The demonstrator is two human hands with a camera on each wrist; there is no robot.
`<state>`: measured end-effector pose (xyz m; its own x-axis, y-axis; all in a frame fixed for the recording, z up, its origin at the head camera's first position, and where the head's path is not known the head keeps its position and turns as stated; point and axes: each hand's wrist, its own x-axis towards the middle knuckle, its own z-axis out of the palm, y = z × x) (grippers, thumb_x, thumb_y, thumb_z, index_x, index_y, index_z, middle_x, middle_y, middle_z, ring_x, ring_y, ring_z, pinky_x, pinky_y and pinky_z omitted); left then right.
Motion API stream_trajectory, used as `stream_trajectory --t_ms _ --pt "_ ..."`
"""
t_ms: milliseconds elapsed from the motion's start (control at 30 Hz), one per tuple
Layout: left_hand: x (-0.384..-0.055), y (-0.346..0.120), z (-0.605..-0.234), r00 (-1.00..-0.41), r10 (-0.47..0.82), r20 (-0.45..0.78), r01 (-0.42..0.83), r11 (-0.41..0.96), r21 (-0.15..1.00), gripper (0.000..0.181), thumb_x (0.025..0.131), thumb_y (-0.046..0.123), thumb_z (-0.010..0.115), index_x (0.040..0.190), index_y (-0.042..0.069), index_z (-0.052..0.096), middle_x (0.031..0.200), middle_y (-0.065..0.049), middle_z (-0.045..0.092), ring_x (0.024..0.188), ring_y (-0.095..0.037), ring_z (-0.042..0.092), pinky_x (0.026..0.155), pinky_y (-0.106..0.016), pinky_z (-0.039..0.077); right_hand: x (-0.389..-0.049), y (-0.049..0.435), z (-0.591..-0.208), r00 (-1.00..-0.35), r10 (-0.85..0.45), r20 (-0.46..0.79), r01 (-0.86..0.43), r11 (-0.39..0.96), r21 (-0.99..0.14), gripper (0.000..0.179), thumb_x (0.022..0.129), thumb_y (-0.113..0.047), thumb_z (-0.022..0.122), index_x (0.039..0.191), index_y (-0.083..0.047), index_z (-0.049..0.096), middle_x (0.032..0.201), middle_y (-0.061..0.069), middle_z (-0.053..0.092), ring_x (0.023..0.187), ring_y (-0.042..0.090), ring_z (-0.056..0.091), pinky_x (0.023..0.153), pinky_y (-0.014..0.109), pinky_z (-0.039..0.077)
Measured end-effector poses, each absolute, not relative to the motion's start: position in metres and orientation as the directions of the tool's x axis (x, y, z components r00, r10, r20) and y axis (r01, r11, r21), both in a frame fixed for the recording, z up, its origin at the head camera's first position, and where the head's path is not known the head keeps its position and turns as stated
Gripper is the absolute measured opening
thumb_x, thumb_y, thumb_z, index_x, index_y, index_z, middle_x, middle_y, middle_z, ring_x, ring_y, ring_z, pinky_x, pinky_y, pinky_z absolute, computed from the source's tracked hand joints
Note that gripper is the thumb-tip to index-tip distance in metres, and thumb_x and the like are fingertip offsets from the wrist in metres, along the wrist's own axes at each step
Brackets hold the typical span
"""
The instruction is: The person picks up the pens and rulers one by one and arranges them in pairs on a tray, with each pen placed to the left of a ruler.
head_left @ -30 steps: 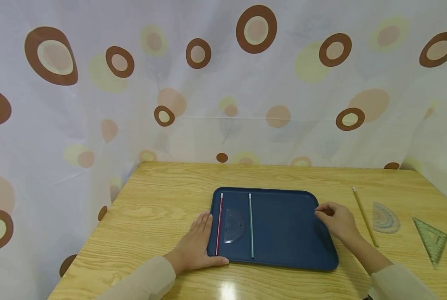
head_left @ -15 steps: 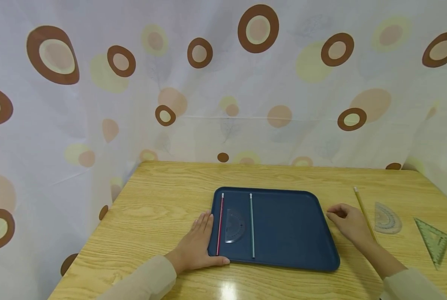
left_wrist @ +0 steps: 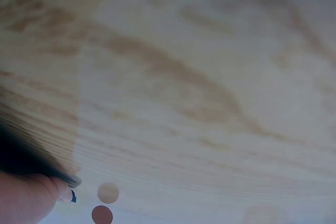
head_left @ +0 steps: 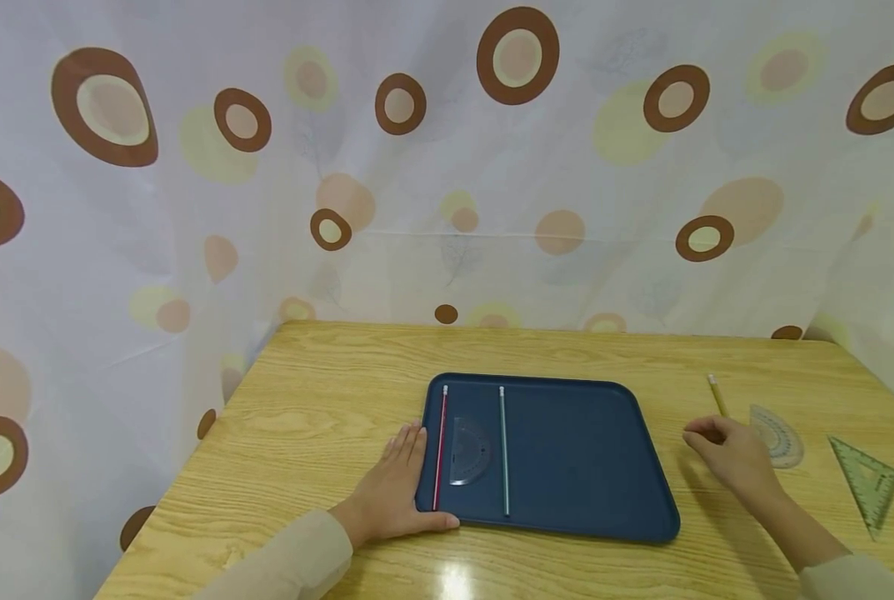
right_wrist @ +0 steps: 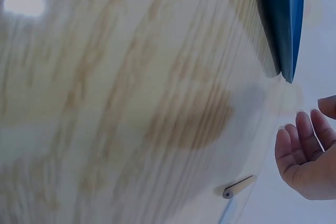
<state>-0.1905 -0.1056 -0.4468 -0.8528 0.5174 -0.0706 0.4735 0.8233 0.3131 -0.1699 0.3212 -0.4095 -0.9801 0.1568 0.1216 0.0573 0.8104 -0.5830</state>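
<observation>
A dark blue tray (head_left: 566,458) lies on the wooden table. My left hand (head_left: 390,492) rests against its left edge, fingers straight and thumb along the front left corner. On the tray, from left to right, are a red pencil (head_left: 440,450), a clear protractor (head_left: 469,452) and a green pencil (head_left: 504,450). To the right of the tray, my right hand (head_left: 739,462) hovers with loosely curled fingers and nothing in them. It hides most of a yellow pencil (head_left: 717,396) and part of a second protractor (head_left: 776,433). The right wrist view shows the right hand (right_wrist: 307,156) empty.
A green set square (head_left: 866,483) lies at the far right of the wooden table (head_left: 342,375). Behind and at the sides hangs a white curtain (head_left: 432,167) with brown and yellow circles.
My right hand has moved right, away from the tray's right edge and over the yellow pencil. The left hand and the things on the tray stay as they were.
</observation>
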Motion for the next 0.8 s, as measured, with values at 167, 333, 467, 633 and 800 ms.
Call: stream_trajectory --t_ms 167,333,467,633,800 --pt "-0.191 -0.106 -0.447 -0.853 0.518 -0.071 0.474 0.823 0.313 0.12 0.07 0.081 0.049 0.149 0.0 0.006 0.157 -0.016 0.004 0.145 -0.03 0.005 0.117 -0.045 0.016 -0.166 0.329 -0.411 -0.978 0.169 0.126 0.064 0.808 -0.586 0.027 0.093 -0.018 0.054 0.1 0.007 0.062 0.09 0.018 0.066 0.07 -0.003 0.048 0.055 0.019 0.042" --pt "-0.19 -0.106 -0.447 -0.854 0.516 -0.069 0.471 0.821 0.322 0.12 0.07 0.08 0.05 0.149 0.0 0.006 0.157 -0.016 0.004 0.145 -0.03 0.004 0.117 -0.045 0.016 -0.163 0.337 -0.41 -0.979 0.167 0.113 0.067 0.8 -0.597 0.029 0.093 -0.018 0.054 0.101 0.009 0.061 0.089 0.019 0.065 0.067 -0.008 0.044 0.054 0.02 0.043" --pt "-0.19 -0.106 -0.447 -0.854 0.516 -0.068 0.47 0.82 0.327 0.12 0.07 0.079 0.05 0.149 0.0 0.006 0.157 -0.016 0.004 0.145 -0.03 0.004 0.117 -0.045 0.015 -0.162 0.345 -0.409 -0.981 0.167 0.099 0.08 0.813 -0.577 0.031 0.094 -0.019 0.053 0.102 0.01 0.061 0.09 0.019 0.065 0.071 -0.001 0.048 0.055 0.019 0.043" --pt "-0.19 -0.105 -0.447 -0.853 0.517 -0.069 0.47 0.82 0.326 0.12 0.07 0.08 0.05 0.149 0.001 0.005 0.157 -0.016 0.004 0.145 -0.03 0.004 0.117 -0.045 0.015 -0.158 0.356 -0.408 -0.976 0.193 0.104 0.106 0.831 -0.546 0.032 0.094 -0.022 0.053 0.101 0.008 0.061 0.088 0.017 0.066 0.068 0.0 0.048 0.058 0.024 0.043" --pt "-0.19 -0.105 -0.447 -0.853 0.516 -0.073 0.469 0.821 0.326 0.12 0.07 0.08 0.05 0.149 0.001 0.006 0.157 -0.016 0.004 0.145 -0.03 0.004 0.117 -0.045 0.015 -0.155 0.368 -0.412 -0.977 0.199 0.081 0.127 0.838 -0.53 0.031 0.094 -0.023 0.052 0.1 0.005 0.062 0.086 0.014 0.066 0.066 -0.003 0.046 0.059 0.028 0.042"
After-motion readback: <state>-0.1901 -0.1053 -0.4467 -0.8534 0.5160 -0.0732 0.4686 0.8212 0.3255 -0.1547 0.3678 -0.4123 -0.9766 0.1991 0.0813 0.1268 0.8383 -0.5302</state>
